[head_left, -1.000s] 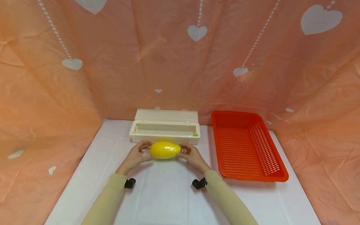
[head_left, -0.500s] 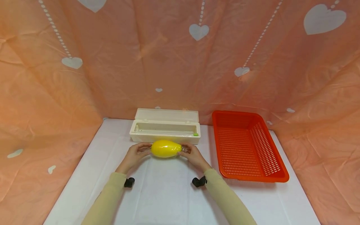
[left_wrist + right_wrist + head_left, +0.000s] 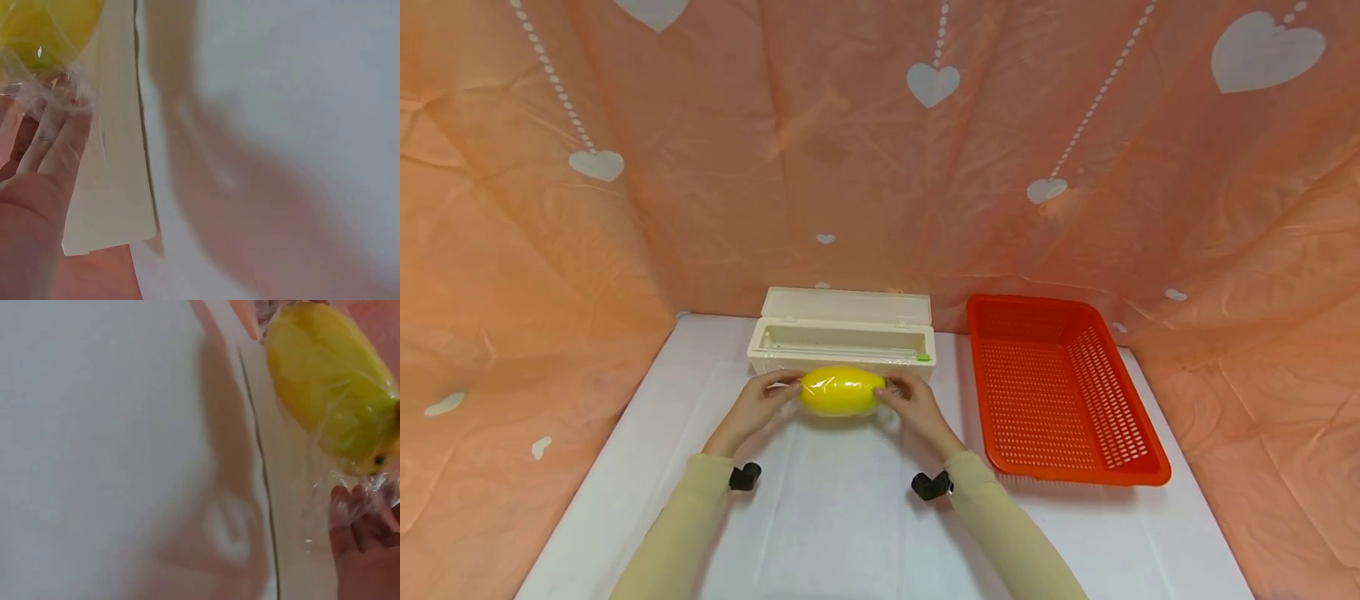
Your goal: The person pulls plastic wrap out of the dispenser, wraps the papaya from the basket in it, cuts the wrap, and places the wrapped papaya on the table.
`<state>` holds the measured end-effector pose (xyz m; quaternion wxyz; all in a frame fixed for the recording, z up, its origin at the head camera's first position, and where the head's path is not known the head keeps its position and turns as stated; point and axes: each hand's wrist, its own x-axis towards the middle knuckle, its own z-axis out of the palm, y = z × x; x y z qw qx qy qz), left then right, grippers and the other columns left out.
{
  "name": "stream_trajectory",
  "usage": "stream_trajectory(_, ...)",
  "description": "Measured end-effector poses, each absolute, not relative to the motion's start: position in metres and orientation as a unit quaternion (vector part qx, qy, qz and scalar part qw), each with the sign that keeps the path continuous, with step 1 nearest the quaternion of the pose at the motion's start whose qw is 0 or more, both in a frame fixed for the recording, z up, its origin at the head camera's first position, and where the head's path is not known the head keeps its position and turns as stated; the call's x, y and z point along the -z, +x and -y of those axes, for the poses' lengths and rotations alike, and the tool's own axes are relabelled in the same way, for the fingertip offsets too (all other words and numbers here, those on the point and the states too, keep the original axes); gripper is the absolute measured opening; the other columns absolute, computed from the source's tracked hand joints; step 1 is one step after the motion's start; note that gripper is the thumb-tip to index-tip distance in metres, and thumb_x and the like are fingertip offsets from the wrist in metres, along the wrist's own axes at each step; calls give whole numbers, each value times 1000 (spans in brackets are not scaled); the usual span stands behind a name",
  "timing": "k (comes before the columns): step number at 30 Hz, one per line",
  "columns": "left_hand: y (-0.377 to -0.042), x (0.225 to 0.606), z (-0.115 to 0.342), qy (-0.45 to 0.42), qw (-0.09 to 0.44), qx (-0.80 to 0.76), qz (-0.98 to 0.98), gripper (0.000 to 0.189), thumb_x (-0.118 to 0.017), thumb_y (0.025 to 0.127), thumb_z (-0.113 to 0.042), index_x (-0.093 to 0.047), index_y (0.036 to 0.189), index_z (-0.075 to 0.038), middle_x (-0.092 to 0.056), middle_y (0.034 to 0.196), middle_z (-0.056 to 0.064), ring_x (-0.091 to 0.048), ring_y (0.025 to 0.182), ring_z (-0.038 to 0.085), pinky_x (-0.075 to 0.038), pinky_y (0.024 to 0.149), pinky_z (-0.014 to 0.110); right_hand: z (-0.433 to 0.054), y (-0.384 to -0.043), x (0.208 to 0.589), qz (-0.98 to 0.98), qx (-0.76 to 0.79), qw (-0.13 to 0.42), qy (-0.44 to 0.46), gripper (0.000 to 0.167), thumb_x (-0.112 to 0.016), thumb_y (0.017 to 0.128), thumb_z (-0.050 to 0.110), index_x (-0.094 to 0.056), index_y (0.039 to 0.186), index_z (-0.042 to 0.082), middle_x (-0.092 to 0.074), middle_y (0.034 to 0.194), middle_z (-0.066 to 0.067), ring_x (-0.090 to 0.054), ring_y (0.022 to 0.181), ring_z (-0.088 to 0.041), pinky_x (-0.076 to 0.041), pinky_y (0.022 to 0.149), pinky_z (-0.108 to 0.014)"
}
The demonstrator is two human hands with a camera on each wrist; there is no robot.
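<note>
A yellow, mango-shaped fruit [image 3: 841,392] is wrapped in clear cling film and lies sideways between both hands, just in front of a cream cling film dispenser [image 3: 771,364]. My left hand [image 3: 758,406] pinches the gathered film at the fruit's left end. At the other end, my right hand [image 3: 919,407] pinches film too, its thumb against the fruit. Bunched clear film [image 3: 65,90] covers the fingertips in the left wrist view. The right wrist view shows loose film hanging below the fruit [image 3: 331,381], with a dark spot near its lower end.
The dispenser's lid [image 3: 847,306] stands raised at the back, and a small green slider [image 3: 922,357] sits at its front right edge. To the right is a red perforated basket [image 3: 1000,458]. A white cloth covers the table [image 3: 835,517]; a pink-orange curtain [image 3: 865,183] hangs behind.
The fruit has moved slightly away from the body, toward the dispenser, and has turned a little. Both hands move with it. Dispenser and basket stay where they were.
</note>
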<state>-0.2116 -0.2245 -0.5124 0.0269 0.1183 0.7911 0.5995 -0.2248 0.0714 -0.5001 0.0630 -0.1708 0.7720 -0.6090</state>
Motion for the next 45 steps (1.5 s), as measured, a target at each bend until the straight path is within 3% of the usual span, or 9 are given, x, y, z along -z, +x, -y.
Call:
stream_trajectory(5,-212,506,224,99,41,-590,-800,38,-60,96,-20,-58,126,4,-59,120,20,-61,100,24,-51,80,22,-75,-227,487,-727,644,102,-215,58,-68,86,-2,-41,137,-7,-47,133,-24,-56,111,-34,-50,90,-32)
stream_trajectory(8,-213,499,224,82,52,-584,-806,41,-59,96,-27,-59,126,1,-60,123,17,-60,105,24,-50,83,21,-76,-230,485,-721,638,111,-249,64,-71,81,-7,-41,138,-5,-47,134,-22,-55,110,-34,-50,91,-38)
stream_trajectory(12,-216,491,225,84,69,-587,-803,45,-58,96,-33,-60,127,1,-62,122,15,-61,105,21,-51,86,25,-75,-234,485,-734,615,103,-270,58,-73,81,-4,-47,133,-3,-51,131,-19,-55,108,-30,-48,93,-41)
stream_trajectory(16,-217,485,227,104,87,-598,-790,43,-59,97,-29,-60,126,2,-63,122,15,-60,106,23,-49,91,33,-75,-237,484,-741,610,112,-257,57,-72,83,-2,-47,134,-4,-52,131,-18,-56,111,-28,-48,94,-36)
stream_trajectory(24,-226,473,228,112,70,-557,-820,54,-77,83,-25,-59,127,-1,-64,118,14,-61,104,26,-54,82,30,-74,-258,496,-731,640,117,-205,56,-70,88,7,-47,138,3,-57,127,-17,-58,108,-28,-52,85,-29)
stream_trajectory(30,-235,464,232,107,76,-577,-806,49,-70,88,-20,-57,129,3,-66,115,16,-63,102,36,-50,90,45,-71,-269,485,-736,649,109,-158,47,-72,87,15,-57,131,7,-67,111,-12,-64,97,-21,-54,80,-27)
stream_trajectory(37,-241,449,234,95,87,-574,-808,47,-68,90,-32,-63,123,1,-68,108,14,-64,101,32,-45,95,51,-71,-278,464,-727,663,112,-142,47,-74,86,21,-60,127,4,-68,103,-13,-66,91,-33,-51,89,-47)
stream_trajectory(41,-246,434,234,90,90,-565,-815,44,-65,92,-33,-65,118,2,-69,105,17,-63,103,34,-42,98,53,-71,-283,452,-728,663,110,-139,51,-74,86,25,-58,130,5,-68,103,-13,-66,93,-34,-52,89,-41)
stream_trajectory(45,-256,421,235,103,82,-562,-816,40,-63,94,-30,-66,117,2,-66,115,17,-62,102,29,-45,95,47,-70,-289,443,-736,654,96,-142,51,-70,89,25,-55,133,5,-69,102,-11,-67,91,-30,-54,85,-34)
